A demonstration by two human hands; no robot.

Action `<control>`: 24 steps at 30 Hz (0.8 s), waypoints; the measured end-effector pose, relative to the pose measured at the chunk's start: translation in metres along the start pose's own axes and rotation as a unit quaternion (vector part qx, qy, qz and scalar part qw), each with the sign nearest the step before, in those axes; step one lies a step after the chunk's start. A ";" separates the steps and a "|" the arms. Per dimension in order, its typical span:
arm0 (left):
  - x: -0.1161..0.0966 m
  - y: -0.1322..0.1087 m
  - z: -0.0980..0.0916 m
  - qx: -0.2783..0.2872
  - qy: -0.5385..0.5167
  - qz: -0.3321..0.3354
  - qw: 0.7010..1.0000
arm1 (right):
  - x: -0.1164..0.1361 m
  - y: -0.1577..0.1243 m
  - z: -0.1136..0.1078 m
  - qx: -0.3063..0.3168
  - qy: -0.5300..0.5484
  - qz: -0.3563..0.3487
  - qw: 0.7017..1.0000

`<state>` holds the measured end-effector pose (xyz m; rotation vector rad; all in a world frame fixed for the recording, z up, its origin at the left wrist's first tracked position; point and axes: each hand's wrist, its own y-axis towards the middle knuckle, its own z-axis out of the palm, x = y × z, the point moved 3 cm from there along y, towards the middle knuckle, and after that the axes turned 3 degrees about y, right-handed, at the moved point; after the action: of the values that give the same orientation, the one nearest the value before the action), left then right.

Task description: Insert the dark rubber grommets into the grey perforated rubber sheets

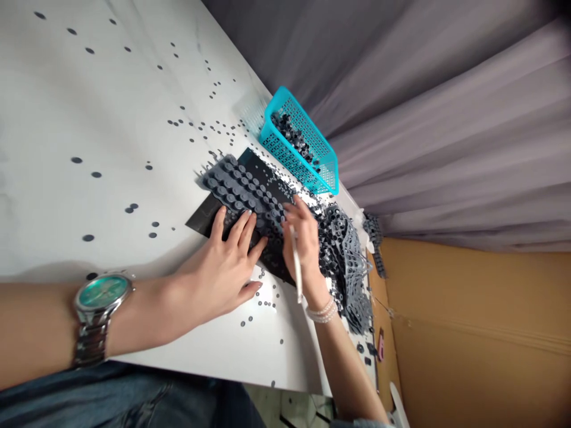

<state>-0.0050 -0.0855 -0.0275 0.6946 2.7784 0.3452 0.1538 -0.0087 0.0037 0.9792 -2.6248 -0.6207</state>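
Note:
A grey rubber-like sheet (238, 189) with rows of raised round pieces lies on a flat black mat (200, 217). My left hand (232, 255) rests on the sheet's near edge, its fingers spread and pressing down. A slim white pen-like tool (295, 261) is gripped in my right hand (304, 238), at the sheet's right end. Its working tip is hidden by my fingers. Small dark discs lie scattered on the mat around the sheet.
A turquoise basket (330, 151) with small black parts stands at the table's back edge. Right of my right hand are heaped black pieces and grey perforated sheets (354, 267). Dark discs dot the white table (49, 95). Behind are a grey curtain (401, 119) and cardboard (468, 297).

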 end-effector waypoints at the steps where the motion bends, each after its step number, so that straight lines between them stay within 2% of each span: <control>1: 0.000 0.000 0.000 0.007 0.000 -0.001 1.000 | -0.010 -0.001 -0.005 -0.041 -0.006 0.059 0.997; 2: 0.000 0.000 0.000 0.012 0.002 -0.002 1.000 | -0.021 -0.002 -0.009 -0.071 -0.014 0.111 0.991; 3: 0.001 0.000 0.000 0.014 0.005 -0.004 1.000 | -0.029 -0.003 -0.013 -0.092 -0.020 0.133 0.987; 5: 0.001 0.001 0.001 0.008 0.011 -0.009 1.000 | -0.039 -0.004 -0.017 -0.074 -0.026 0.141 0.987; 7: 0.001 0.001 0.002 -0.002 0.020 -0.012 1.000 | -0.038 -0.007 -0.017 -0.041 -0.022 0.132 0.990; 10: 0.001 0.000 0.004 -0.012 0.025 -0.016 0.999 | -0.016 -0.014 -0.013 -0.005 0.004 0.096 0.995; 15: 0.002 -0.001 0.005 -0.025 0.016 -0.023 0.999 | 0.030 -0.021 -0.005 0.063 0.048 -0.050 0.996; 18: 0.003 -0.001 0.005 -0.035 0.005 -0.024 0.999 | 0.036 -0.020 -0.004 0.071 0.054 -0.090 0.992; 24: 0.002 -0.002 0.003 -0.035 0.030 -0.021 0.999 | 0.033 -0.019 0.001 0.083 0.060 -0.108 0.989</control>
<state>-0.0067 -0.0851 -0.0314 0.6189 2.8166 0.4589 0.1397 -0.0436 -0.0026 1.3202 -2.5142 -0.3794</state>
